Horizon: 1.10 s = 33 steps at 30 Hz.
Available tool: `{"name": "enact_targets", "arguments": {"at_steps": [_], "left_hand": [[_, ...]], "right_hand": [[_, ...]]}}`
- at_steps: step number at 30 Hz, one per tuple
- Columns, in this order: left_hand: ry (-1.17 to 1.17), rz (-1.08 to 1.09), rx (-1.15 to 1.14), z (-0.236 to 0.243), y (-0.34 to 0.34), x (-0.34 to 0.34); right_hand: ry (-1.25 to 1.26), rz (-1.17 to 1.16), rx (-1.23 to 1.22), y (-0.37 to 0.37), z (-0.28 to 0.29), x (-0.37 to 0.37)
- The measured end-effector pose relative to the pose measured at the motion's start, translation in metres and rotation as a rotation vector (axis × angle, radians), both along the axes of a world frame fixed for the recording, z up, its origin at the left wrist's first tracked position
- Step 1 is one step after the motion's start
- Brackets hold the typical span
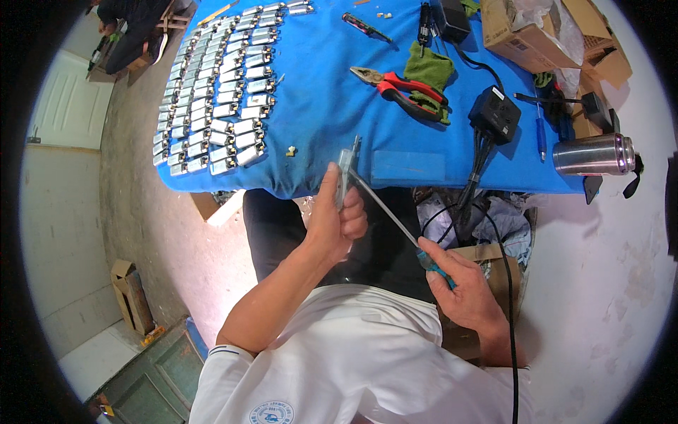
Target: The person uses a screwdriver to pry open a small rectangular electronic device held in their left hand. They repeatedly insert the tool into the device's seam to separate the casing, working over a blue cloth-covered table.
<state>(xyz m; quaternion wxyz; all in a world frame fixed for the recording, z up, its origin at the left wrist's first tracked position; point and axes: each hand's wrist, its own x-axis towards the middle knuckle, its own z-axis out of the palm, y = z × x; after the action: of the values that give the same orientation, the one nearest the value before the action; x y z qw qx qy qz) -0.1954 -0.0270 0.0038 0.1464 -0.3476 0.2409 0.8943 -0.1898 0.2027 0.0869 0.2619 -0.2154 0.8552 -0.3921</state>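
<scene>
My left hand (337, 212) is closed around a slim, pale translucent piece (344, 177), thumb along its side. A narrow metal tip stands up from its top; its exact kind I cannot make out. In my right hand (462, 286) is a screwdriver (388, 210) with a long steel shaft and a teal handle. The shaft slants up to the left, and its end meets or lies right beside the pale piece. Both hands are over my lap at the table's front edge. Several rows of small silver rectangular parts (226, 85) lie on the blue cloth (318, 85).
Red-handled pliers (406, 92) rest by a green cloth (429, 65). A black power block (494, 114) trails cables down past my right arm. A steel flask (595, 155), a blue pen (541, 134) and a cardboard box (537, 39) occupy the right side.
</scene>
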Motion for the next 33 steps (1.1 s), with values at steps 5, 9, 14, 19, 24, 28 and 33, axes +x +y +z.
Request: {"name": "enact_targets", "arguments": {"at_steps": [5,9,14,19,24,28,33], "left_hand": [[-0.069,-0.001,-0.081,0.005,0.003,-0.003],[-0.124,0.023,-0.128,-0.002,0.003,-0.005],[-0.064,0.01,-0.095,-0.007,0.004,-0.003],[-0.058,0.013,-0.089,-0.005,0.005,-0.003],[-0.061,0.028,-0.074,-0.002,0.005,-0.002],[-0.087,0.03,-0.098,0.0,0.003,-0.004],[-0.033,0.005,-0.124,0.003,-0.003,-0.004]], "right_hand": [[0.221,0.153,0.207,-0.004,0.003,-0.001],[0.315,0.175,0.263,-0.011,0.005,-0.003],[0.275,0.153,0.178,-0.011,0.0,-0.006],[0.139,0.061,0.059,-0.013,-0.01,0.004],[-0.085,-0.063,-0.105,-0.014,-0.02,0.012],[-0.728,-0.329,-0.305,-0.013,-0.015,0.01],[-0.875,-0.412,-0.474,-0.014,-0.024,0.019]]}}
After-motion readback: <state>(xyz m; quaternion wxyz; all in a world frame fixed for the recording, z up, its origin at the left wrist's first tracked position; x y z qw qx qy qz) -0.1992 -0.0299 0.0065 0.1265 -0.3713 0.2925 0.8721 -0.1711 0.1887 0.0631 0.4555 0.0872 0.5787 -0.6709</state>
